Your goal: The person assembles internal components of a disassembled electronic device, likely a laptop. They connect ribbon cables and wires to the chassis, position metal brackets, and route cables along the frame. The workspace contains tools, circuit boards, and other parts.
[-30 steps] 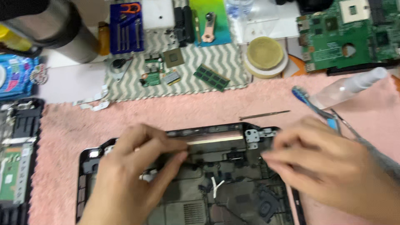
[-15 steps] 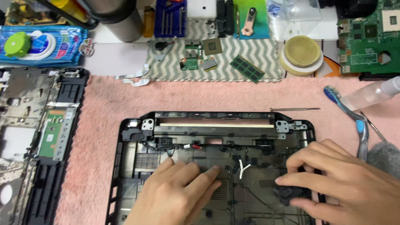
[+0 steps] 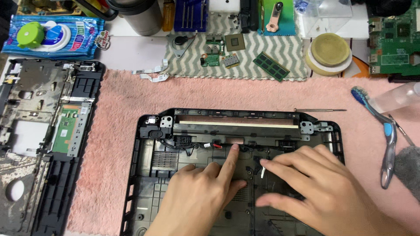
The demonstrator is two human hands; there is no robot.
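Your left hand (image 3: 199,199) points an extended forefinger at the wiring in the stripped black laptop base (image 3: 148,175) on the pink towel (image 3: 118,100), your right hand (image 3: 323,192) rests open-fingered, gripping nothing; boards already lie removed, cabling remains.

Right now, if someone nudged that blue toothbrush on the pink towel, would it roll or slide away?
Probably not far. The toothbrush lies flat on the fuzzy pink towel, whose nap would likely grip it. Its curved handle looks more apt to rock than roll. It seems light and fairly stiff, so a push would likely pivot it toward the thin metal tool beside it.
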